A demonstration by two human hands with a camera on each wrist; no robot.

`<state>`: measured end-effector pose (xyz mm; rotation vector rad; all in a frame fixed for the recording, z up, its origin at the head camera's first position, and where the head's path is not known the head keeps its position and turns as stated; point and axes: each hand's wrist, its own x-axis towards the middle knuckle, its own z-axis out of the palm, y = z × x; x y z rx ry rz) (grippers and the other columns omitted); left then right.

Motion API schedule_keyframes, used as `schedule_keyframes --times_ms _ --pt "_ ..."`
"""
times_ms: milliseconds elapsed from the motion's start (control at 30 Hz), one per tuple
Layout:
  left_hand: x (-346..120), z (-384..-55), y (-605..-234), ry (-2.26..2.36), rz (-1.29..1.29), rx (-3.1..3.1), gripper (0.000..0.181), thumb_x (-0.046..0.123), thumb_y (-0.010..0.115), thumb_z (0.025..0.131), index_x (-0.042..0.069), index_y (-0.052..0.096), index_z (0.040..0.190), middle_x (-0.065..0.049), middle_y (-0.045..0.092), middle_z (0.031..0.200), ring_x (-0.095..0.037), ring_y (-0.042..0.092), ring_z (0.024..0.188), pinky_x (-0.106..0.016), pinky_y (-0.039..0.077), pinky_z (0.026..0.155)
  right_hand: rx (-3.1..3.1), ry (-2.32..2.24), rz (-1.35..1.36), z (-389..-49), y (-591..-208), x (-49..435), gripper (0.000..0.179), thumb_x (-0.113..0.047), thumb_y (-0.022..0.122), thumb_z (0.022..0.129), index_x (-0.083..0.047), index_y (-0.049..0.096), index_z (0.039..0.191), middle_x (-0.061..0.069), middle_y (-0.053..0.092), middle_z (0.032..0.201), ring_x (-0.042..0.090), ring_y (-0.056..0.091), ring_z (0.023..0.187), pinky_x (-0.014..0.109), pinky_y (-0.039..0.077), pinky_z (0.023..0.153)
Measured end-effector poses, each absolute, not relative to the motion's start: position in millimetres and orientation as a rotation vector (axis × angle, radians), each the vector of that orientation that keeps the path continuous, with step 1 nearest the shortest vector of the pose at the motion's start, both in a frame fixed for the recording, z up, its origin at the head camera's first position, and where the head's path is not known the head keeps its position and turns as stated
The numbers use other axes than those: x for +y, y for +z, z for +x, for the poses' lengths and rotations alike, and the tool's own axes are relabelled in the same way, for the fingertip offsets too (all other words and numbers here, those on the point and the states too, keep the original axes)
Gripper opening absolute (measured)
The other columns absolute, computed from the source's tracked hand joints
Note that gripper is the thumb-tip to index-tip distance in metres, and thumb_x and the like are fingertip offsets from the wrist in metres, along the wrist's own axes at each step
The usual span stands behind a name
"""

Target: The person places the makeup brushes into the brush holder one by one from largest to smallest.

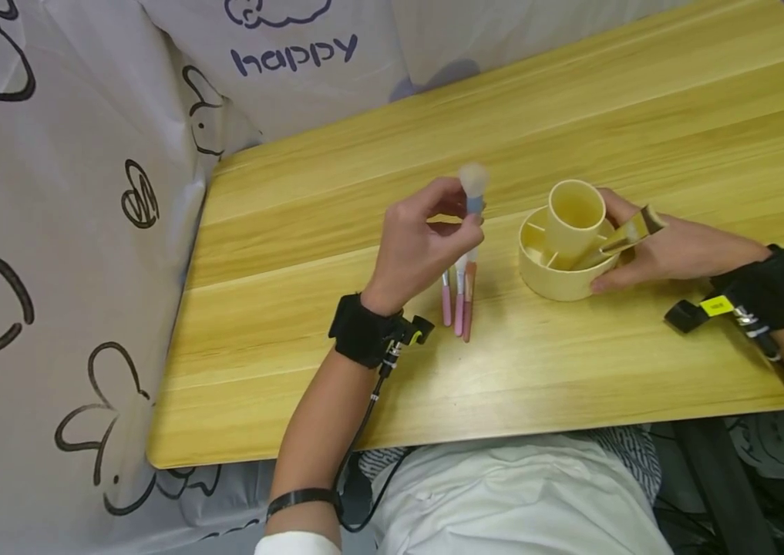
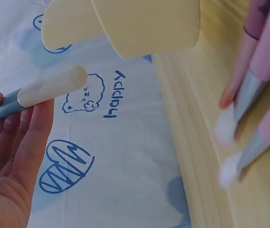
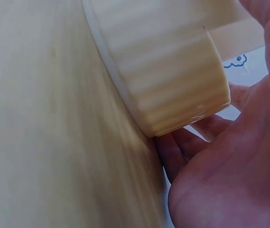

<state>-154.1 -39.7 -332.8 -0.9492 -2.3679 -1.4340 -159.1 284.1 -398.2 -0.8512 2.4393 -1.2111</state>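
My left hand [image 1: 426, 227] pinches a makeup brush [image 1: 473, 183] between thumb and fingers, its white bristle head pointing up. In the left wrist view, the brush's blue-grey ferrule [image 2: 9, 104] sits at the fingers and its cream handle [image 2: 54, 87] extends past them. To the right, a round cream organizer [image 1: 561, 285] stands on the table, with divided compartments and a taller cup [image 1: 575, 204]. My right hand [image 1: 669, 243] grips its right side, thumb in front and other fingers largely hidden behind. A shiny gold-coloured flat item [image 1: 630, 233] leans out of a compartment, over that hand.
Several pink-handled brushes [image 1: 459, 304] lie side by side on the wood-grain table [image 1: 280, 308], just below the left hand. Printed white cloth [image 1: 308, 100] hangs along the back and left edges. Wrist cameras with cables are strapped to both arms.
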Motion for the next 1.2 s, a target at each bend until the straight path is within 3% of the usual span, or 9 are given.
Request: schedule_keyframes --times_ms 600,900,1200 --pt "-26 -157 -318 -1.456 -1.046 -2.301 0.025 0.003 0.065 0.09 -0.006 0.069 0.114 -0.019 0.077 0.1 -0.023 0.077 0.091 -0.021 0.064 0.081 2.461 -1.177 -0.867 -159 -395 284 0.109 -0.016 0.09 0.081 -0.037 0.02 0.162 -0.013 0.049 0.142 -0.005 0.048 0.124 0.003 0.036 0.096" --pt "-17 -158 -312 -1.523 -1.072 -2.284 0.026 0.002 0.065 0.091 -0.006 0.069 0.115 -0.019 0.077 0.101 -0.022 0.077 0.092 -0.022 0.064 0.083 2.451 -1.159 -0.83 -160 -397 287 0.11 -0.018 0.088 0.082 -0.039 0.016 0.163 0.0 0.048 0.152 -0.008 0.043 0.126 0.001 0.033 0.095" --pt "-9 -161 -320 -1.588 -1.122 -2.287 0.027 0.0 0.065 0.092 -0.008 0.068 0.118 -0.022 0.075 0.109 -0.025 0.076 0.1 -0.022 0.063 0.088 2.446 -1.141 -0.79 -160 -398 287 0.109 -0.019 0.087 0.084 -0.038 0.014 0.163 0.003 0.046 0.154 -0.008 0.043 0.125 0.002 0.034 0.093"
